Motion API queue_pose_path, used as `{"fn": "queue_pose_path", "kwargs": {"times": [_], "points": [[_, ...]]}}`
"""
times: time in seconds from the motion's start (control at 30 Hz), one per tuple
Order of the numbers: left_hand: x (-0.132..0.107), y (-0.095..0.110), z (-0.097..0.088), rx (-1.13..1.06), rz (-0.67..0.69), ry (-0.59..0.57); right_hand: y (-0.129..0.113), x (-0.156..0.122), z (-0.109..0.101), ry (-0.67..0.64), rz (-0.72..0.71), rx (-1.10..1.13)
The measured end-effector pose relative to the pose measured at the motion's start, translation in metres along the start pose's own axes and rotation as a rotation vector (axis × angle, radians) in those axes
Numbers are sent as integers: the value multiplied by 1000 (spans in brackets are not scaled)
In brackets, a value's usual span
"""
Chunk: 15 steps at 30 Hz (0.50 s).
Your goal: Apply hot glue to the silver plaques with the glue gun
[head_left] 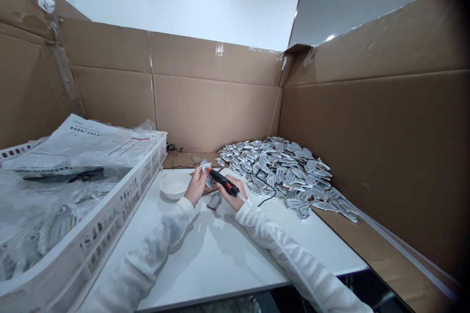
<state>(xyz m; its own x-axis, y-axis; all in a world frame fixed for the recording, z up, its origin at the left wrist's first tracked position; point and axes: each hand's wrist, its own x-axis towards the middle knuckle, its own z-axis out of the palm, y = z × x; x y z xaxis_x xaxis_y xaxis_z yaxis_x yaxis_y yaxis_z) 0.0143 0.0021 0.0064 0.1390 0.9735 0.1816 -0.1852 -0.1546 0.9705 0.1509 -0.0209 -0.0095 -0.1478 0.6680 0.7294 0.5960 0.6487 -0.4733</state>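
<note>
Centrally, just behind the bowl (175,184) on the white desk (220,249), both hands meet over one small grey part (206,167). The left hand (196,187) has its fingers pressed together around the part, pinching it from the bowl side and holding it up off the desk. The right hand (232,194), just right of the bowl, is wrapped shut around a black tool (220,180) with an orange band; the tool slants up toward the part, and its pale tip touches or nearly touches the part, too small to tell which. So the part sits between the left fingers and the tool tip, above the bowl's far right rim. A clear tube (279,249) runs from the tool's rear back along the right sleeve toward the desk's near edge. A second grey part (215,200) lies flat on the desk just right of the bowl, under the two hands. Further right of the bowl, a large pile (282,168) of like grey parts spreads over the desk's far right corner. Left of the bowl stands a white crate (121,200) filled with plastic bags. Cardboard walls (367,132) close in behind the bowl and to its right.
</note>
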Motion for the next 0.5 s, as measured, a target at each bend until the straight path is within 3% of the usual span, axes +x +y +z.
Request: {"fn": "queue_pose_path", "kwargs": {"times": [0.5], "points": [[2, -2, -1, 1, 6, -8, 1, 0, 2, 11, -8, 5]]}}
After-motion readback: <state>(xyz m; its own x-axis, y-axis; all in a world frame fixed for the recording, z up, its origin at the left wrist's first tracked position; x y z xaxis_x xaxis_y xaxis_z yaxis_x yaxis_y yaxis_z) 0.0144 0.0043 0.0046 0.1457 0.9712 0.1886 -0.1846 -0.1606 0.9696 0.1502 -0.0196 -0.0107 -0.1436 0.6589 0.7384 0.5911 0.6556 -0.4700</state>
